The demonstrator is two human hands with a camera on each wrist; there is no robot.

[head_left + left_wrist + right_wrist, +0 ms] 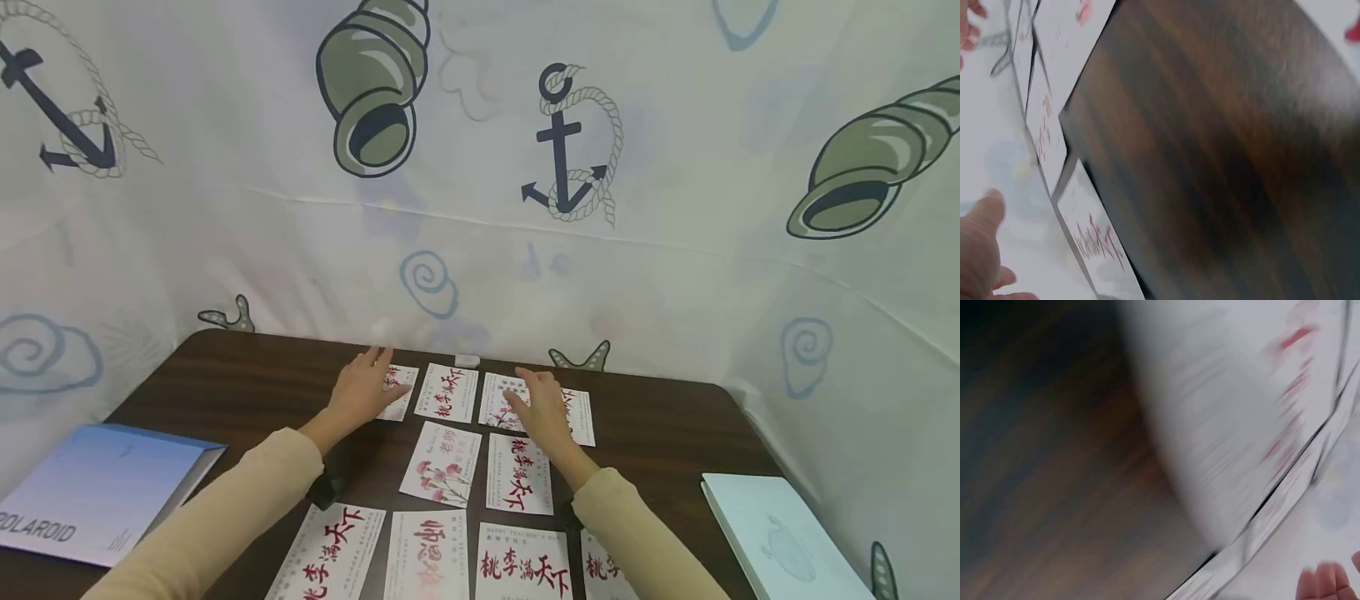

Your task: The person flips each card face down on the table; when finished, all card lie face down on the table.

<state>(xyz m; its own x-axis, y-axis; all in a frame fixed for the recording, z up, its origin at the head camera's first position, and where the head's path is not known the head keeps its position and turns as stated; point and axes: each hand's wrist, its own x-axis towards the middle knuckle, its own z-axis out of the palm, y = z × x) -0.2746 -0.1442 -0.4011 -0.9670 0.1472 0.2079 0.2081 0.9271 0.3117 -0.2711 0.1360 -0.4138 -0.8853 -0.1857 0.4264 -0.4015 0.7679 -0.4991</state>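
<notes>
So there's a person at a dark brown table (645,483) and I count 10 printed cards (446,393) on it. 4 line up along the far edge, 2 sit in the middle (a pink flower card (441,464) and a red-lettered card (519,475)), and 4 more run along the near edge. Left hand (360,390) is open, fingers out, at the far row's left end. Right hand (543,410) is open too, over the 2 at its right end. Can't tell if either touches paper. Blue folder (105,492) by the left edge, white book (787,533) by the right.
</notes>
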